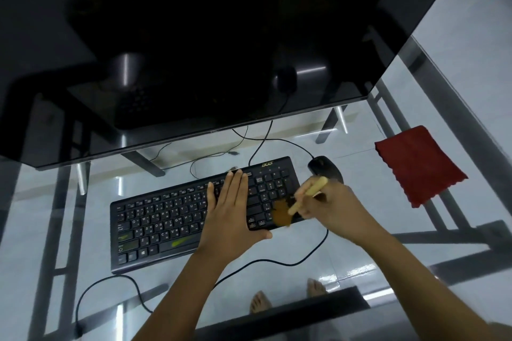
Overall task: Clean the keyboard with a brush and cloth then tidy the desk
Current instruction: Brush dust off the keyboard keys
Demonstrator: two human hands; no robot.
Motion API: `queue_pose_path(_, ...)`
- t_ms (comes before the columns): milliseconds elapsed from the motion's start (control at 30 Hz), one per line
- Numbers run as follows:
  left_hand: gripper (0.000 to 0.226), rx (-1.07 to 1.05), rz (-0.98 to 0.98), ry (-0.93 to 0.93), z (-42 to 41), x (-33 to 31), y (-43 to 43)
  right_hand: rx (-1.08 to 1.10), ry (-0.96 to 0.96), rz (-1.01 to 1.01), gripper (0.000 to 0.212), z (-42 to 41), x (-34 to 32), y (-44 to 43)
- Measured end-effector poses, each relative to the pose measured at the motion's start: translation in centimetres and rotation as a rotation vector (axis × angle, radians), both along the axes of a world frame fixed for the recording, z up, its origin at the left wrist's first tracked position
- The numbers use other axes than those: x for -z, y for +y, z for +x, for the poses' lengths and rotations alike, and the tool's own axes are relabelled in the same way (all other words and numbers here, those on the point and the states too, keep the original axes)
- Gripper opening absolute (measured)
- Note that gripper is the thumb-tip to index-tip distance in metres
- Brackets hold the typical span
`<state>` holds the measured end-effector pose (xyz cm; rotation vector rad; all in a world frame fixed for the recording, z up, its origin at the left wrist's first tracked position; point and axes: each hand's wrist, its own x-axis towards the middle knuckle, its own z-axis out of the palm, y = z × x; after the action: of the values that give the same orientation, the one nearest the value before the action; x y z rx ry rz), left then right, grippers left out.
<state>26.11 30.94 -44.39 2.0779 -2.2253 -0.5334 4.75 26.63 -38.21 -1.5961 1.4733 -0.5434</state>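
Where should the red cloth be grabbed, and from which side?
Probably its near corner, pinched from above on the side toward the person: the red cloth lies flat on the glass desk, clear of the mouse, so only edges lift.

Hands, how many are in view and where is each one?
2. The left hand lies flat on the keyboard, right of its middle; the right hand grips the brush over the keyboard's right end. None seems hidden.
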Motion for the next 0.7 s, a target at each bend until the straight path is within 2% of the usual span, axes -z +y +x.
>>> queue_pose_path(100, 0.127, 0.007, -0.002, -0.003, 0.1, 0.1, 0.0, 0.157, -0.016, -0.176, 0.013, 0.2, -0.4, -0.8)
queue_pose_path(167, 0.126, 0.018, -0.008, -0.004, 0.3, 0.0, 0.0, 0.071, -0.086, -0.089, 0.01, 0.3, -0.3, -1.3)
queue_pose_path(233, 0.124, 0.017, -0.019, 0.021, 0.7, -0.1, 0.1, -0.064, -0.035, 0.008, 0.009, 1.1, -0.5, -1.2)
queue_pose_path(267, 0.123, 0.005, -0.03, 0.045, 1.0, -0.1, 0.3, -0.053, 0.011, -0.033, 0.01, 1.5, -0.3, -1.5)
queue_pose_path(333, 0.12, -0.036, -0.05, 0.089, 1.6, -0.4, 0.6, 0.1, 0.034, -0.19, 0.011, 1.9, -0.2, -2.1)
queue_pose_path(467, 0.118, -0.133, -0.085, 0.114, 3.3, -0.4, 1.8, -0.018, -0.015, -0.051, 0.01, 3.0, -0.1, -2.2)
queue_pose_path(567, 0.118, -0.194, -0.093, 0.122, 4.6, -0.2, 2.7, 0.11, -0.023, -0.221, 0.011, 4.2, 0.0, -2.7)
queue_pose_path(633, 0.118, -0.243, -0.107, 0.114, 5.4, -0.3, 3.2, 0.015, -0.059, -0.172, 0.01, 4.9, 0.3, -3.0)
queue_pose_path(667, 0.118, -0.268, -0.113, 0.111, 5.8, -0.3, 3.4, -0.057, -0.031, -0.12, 0.01, 5.6, 0.2, -2.9)
queue_pose_path(700, 0.118, -0.292, -0.117, 0.113, 6.2, -0.4, 3.6, -0.096, 0.005, -0.155, 0.01, 6.4, -0.1, -2.8)
